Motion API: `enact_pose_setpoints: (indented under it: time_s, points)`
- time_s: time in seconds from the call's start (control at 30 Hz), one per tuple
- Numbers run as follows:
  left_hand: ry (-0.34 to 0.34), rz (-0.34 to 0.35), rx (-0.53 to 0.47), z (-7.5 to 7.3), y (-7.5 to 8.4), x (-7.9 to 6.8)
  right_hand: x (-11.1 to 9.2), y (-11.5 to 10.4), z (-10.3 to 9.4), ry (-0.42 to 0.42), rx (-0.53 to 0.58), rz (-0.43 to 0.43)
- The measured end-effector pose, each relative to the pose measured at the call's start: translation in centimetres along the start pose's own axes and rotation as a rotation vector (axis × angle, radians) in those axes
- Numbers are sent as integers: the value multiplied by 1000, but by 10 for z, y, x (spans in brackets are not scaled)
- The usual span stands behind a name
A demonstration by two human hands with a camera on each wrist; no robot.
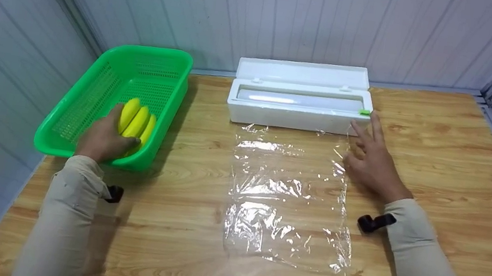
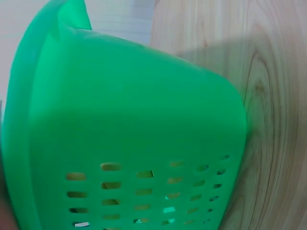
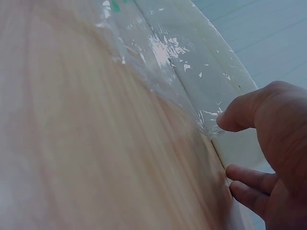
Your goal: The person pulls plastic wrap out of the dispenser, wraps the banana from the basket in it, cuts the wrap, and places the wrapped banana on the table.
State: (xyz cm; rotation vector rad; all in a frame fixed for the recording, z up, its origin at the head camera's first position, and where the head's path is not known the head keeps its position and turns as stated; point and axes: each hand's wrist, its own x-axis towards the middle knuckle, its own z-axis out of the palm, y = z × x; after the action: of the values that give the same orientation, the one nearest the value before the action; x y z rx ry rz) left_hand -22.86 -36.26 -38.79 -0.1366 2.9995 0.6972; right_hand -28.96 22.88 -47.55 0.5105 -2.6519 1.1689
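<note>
In the head view, a bunch of yellow bananas (image 1: pixel 136 123) lies inside a green plastic basket (image 1: pixel 171 113). My left hand (image 1: pixel 106 138) reaches over the basket's near rim and grips the bunch, fingers on its left side and thumb across its near end. My right hand (image 1: pixel 373 163) is at the right front corner of a white cling film box (image 1: pixel 296 120), fingers spread and fingertips at the box. A sheet of clear cling film (image 1: pixel 274 195) hangs from the box and spreads over the table. The right wrist view shows the thumb at the film's edge (image 3: pixel 205 125).
The box's white lid (image 1: pixel 303 73) stands raised behind it, and a small green slider (image 1: pixel 364 112) sits at its right end. All of this is on a wood-grain table (image 1: pixel 449 195), with panelled walls (image 1: pixel 301 20) at the back and sides.
</note>
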Motion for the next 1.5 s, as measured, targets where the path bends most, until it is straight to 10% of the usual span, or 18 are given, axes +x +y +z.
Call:
enact_pose_setpoints:
  time_s: [0.43,1.5]
  points:
    - [45,-13,-12,3,2,1,-2,3,-1,-2,-3,-10]
    - [444,127,-119,3,28,-3,1,5,0,28,-48,-24]
